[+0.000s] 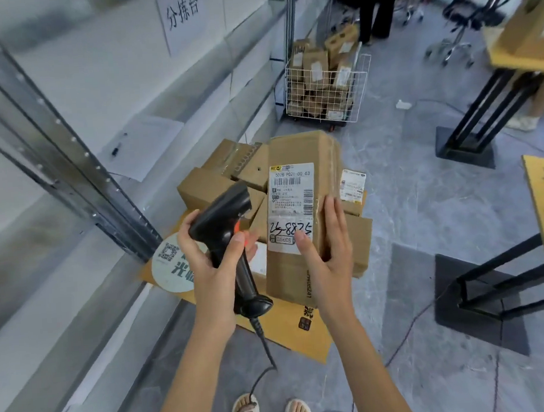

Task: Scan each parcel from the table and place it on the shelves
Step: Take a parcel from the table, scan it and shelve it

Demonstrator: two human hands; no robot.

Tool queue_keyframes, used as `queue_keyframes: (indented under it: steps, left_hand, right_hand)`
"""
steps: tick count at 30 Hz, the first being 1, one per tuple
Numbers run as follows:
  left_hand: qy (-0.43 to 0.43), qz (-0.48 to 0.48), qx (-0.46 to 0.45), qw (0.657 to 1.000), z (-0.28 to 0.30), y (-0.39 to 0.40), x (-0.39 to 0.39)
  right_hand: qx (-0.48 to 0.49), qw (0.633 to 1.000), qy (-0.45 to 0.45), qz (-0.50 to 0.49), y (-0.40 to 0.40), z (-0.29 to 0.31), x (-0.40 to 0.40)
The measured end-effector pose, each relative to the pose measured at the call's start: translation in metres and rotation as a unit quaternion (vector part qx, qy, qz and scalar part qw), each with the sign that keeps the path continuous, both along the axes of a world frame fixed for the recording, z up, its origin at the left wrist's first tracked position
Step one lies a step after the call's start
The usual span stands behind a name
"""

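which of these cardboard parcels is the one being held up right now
The tall parcel with the handwritten 25-8825 label, gripped by the right hand. The other boxes lie piled below it.

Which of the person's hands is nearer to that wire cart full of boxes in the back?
Right. The right hand, gripping the parcel, sits below the wire cart; the left hand, holding the scanner, is further left and away.

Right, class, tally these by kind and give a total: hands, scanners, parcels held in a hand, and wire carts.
Hands: 2, the left hand and the right hand
Scanners: 1, the black scanner
Parcels held: 1, the parcel
Wire carts: 1, the wire cart
Total: 5
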State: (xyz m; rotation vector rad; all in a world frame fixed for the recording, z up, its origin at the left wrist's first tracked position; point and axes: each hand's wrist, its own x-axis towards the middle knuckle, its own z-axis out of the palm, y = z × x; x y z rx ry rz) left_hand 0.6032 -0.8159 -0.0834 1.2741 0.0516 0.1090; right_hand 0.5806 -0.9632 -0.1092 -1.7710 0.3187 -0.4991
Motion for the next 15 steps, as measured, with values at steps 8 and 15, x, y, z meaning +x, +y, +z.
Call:
queue_keyframes:
  steps: [8,15]
  left_hand:
    - [-0.11,0.025,0.16,0.981,0.024,0.061,0.019]
    - [-0.12,0.028,0.251,0.96,0.02,0.072,0.024]
  right_hand:
    - [-0.052,0.999,-0.003,-0.016,0.037,0.012,0.016]
    - [-0.105,0.994,0.003,-0.021,0.053,0.009,0.024]
